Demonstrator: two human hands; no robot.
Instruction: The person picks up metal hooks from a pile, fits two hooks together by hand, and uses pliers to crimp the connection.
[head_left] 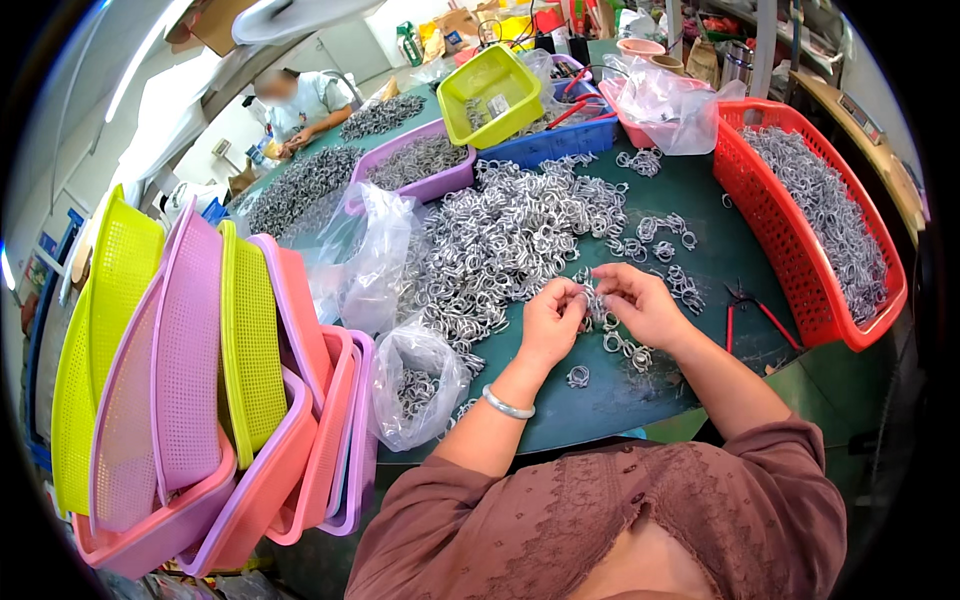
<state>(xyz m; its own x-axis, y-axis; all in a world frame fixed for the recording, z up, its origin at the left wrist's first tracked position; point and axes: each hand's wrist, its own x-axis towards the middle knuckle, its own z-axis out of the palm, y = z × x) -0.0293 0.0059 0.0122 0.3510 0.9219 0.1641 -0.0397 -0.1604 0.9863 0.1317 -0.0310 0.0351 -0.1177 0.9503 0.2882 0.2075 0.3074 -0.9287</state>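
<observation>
My left hand (553, 318) and my right hand (641, 303) meet over the green table (740, 250), both pinching a small silver metal ring clip (592, 300) between their fingertips. A silver bangle (508, 405) sits on my left wrist. Just beyond my hands spreads a big heap of the same metal ring clips (510, 235). Several loose clips (628, 350) lie under and around my right hand, and one (577, 376) rests near my left forearm.
A red basket (800, 270) of clips stands at right, with red-handled pliers (750, 305) beside it. Stacked pink, purple and yellow baskets (220, 400) crowd the left. Clear plastic bags (415, 385) hold clips. Purple (420, 185), blue and yellow baskets sit farther back. Another person (300, 100) works at the far end.
</observation>
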